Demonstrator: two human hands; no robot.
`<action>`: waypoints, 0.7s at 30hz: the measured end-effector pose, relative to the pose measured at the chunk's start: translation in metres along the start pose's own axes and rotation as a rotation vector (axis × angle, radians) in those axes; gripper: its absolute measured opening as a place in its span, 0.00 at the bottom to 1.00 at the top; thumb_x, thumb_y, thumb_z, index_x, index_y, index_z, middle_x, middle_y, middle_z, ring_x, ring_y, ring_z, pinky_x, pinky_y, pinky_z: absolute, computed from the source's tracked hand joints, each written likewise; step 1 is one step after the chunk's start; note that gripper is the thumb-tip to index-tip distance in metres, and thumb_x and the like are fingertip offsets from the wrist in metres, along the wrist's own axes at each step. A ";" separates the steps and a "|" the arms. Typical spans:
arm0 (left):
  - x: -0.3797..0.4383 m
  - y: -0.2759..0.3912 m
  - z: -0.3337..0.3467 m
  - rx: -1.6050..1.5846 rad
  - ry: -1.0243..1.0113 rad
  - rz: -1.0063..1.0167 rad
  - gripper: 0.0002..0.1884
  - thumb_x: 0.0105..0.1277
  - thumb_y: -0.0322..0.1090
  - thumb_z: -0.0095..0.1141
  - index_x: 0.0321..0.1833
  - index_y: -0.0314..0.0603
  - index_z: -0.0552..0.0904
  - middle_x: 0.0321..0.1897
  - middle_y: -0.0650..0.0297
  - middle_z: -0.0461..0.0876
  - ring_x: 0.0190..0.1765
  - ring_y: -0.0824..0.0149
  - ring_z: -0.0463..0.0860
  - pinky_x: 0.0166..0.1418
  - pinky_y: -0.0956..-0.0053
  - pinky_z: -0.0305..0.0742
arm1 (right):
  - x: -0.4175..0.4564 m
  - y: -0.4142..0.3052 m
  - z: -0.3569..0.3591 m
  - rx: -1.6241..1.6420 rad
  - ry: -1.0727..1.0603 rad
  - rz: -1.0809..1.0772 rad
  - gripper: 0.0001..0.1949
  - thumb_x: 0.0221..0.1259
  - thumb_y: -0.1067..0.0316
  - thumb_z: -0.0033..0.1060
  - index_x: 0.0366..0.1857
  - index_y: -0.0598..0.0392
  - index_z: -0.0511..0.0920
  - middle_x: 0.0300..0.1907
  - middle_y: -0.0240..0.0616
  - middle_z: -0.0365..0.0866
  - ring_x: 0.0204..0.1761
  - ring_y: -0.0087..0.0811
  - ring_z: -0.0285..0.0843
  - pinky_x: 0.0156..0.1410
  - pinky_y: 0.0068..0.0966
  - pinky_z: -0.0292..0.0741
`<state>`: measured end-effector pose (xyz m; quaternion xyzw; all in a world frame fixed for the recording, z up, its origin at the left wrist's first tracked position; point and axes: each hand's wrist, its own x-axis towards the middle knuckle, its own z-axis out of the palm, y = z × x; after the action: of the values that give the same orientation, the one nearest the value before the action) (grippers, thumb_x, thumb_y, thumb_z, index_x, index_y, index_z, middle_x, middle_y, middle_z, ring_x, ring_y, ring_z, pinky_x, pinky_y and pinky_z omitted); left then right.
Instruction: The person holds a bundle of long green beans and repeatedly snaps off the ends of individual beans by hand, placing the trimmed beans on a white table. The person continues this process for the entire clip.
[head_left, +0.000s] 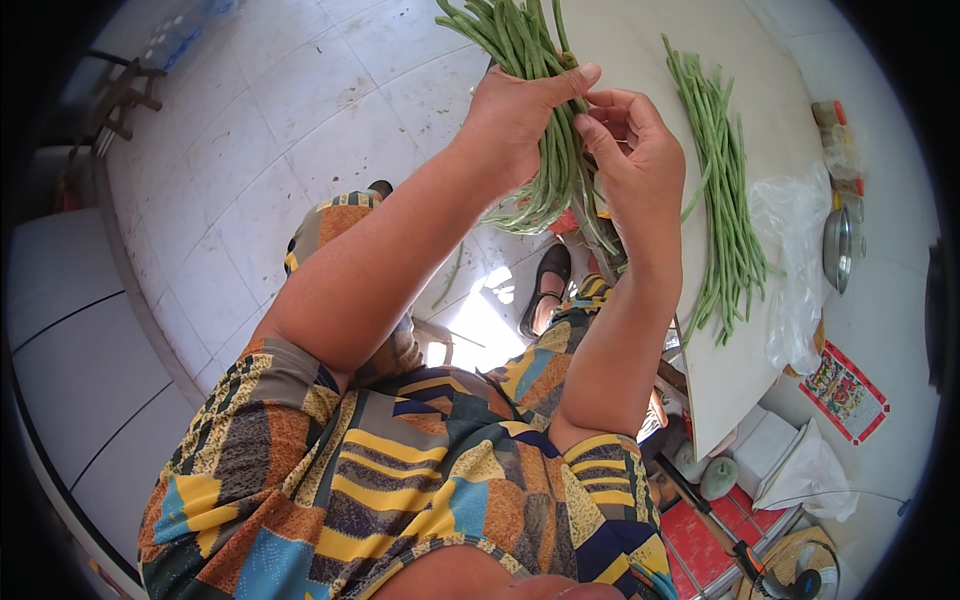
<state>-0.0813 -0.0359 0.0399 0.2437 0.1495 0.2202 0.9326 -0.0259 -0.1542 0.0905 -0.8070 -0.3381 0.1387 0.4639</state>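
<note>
A thick bunch of long green beans (555, 150) hangs bent downward from my left hand (517, 112), which grips it around the middle. Close on its right is my right hand (637, 142), its thumb and fingertips at the edge of the bunch around a bean or two; how firmly they pinch is hard to tell. To the right, a second pile of long green beans (716, 195) lies lengthwise on the pale tabletop (622, 45).
A clear plastic bag (795, 247) lies beside the pile. Jars (829, 112) and a metal bowl (836, 247) line the table's far right. A wooden stool (124, 97) stands at upper left on the tiled floor (247, 142).
</note>
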 end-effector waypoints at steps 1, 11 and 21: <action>0.000 0.001 -0.001 0.001 -0.002 -0.002 0.09 0.66 0.31 0.71 0.42 0.41 0.82 0.35 0.65 0.82 0.37 0.70 0.83 0.41 0.71 0.79 | 0.000 0.000 0.004 -0.012 0.020 -0.003 0.10 0.70 0.71 0.64 0.50 0.60 0.81 0.39 0.32 0.85 0.42 0.20 0.82 0.49 0.20 0.79; -0.004 0.007 0.004 0.034 -0.017 -0.115 0.10 0.64 0.32 0.73 0.41 0.36 0.84 0.34 0.63 0.84 0.37 0.68 0.84 0.39 0.69 0.80 | 0.003 0.004 0.008 0.076 0.155 -0.047 0.06 0.71 0.69 0.62 0.42 0.60 0.81 0.34 0.33 0.85 0.35 0.23 0.81 0.40 0.22 0.77; -0.005 0.004 0.003 0.207 -0.079 -0.111 0.11 0.63 0.33 0.73 0.41 0.37 0.84 0.29 0.63 0.82 0.32 0.70 0.80 0.35 0.70 0.76 | 0.008 0.002 -0.021 0.622 0.519 -0.077 0.06 0.71 0.74 0.62 0.45 0.63 0.78 0.30 0.30 0.74 0.26 0.17 0.65 0.27 0.14 0.61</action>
<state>-0.0855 -0.0364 0.0454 0.3384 0.1476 0.1419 0.9185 -0.0073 -0.1632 0.1008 -0.6233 -0.1814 0.0086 0.7606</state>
